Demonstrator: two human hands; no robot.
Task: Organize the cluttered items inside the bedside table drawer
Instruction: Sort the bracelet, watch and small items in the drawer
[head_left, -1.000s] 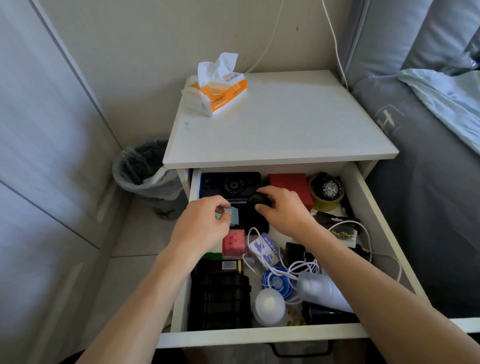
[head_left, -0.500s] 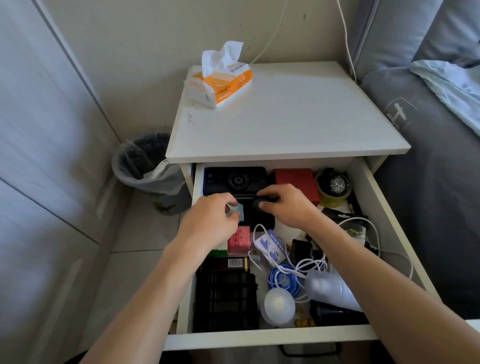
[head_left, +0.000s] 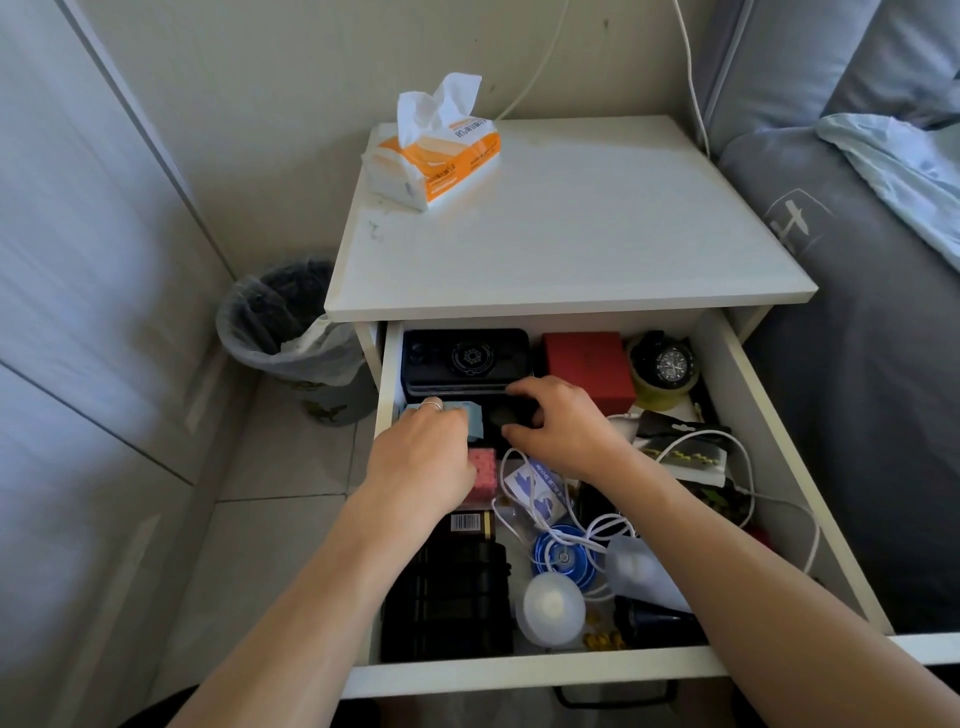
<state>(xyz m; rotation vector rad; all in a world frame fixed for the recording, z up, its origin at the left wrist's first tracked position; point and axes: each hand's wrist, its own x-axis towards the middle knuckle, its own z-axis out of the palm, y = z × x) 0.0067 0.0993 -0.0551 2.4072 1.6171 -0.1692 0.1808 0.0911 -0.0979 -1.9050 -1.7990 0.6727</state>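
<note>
Landmark: the red box (head_left: 587, 366) at the back of the open drawer (head_left: 530, 670).

Nearest the camera, well in front of the red box, along the drawer's front wall: a black ribbed case (head_left: 447, 603), a white dome-shaped piece (head_left: 551, 605), a dark bottle (head_left: 657, 621), a few small yellow bits. Just behind these, a blue round gadget (head_left: 558, 551) tangled in a white cable (head_left: 737, 462) that loops out to the right. This front half looks unsorted.

Both forearms reach in over that clutter. Left hand (head_left: 423, 462), front-left of the red box, fingers curled down onto a pale blue pack (head_left: 470, 418) beside the drawer's left wall; it appears to pinch it, thumb hidden. A pink block (head_left: 480, 475) lies just under its wrist side. Right hand (head_left: 561, 421), immediately in front of the red box, fingers and thumb curled round a small black object (head_left: 501, 415); what it is, cannot tell.

Back row looks orderly: black flat case (head_left: 465, 358) left of the red box, wristwatch (head_left: 667, 364) on a yellowish roll to its right.

Judgement: early-to-middle stage; back row placed, most of the drawer left.

On the bench (head_left: 571, 234) above, a tissue pack (head_left: 436, 156).
</note>
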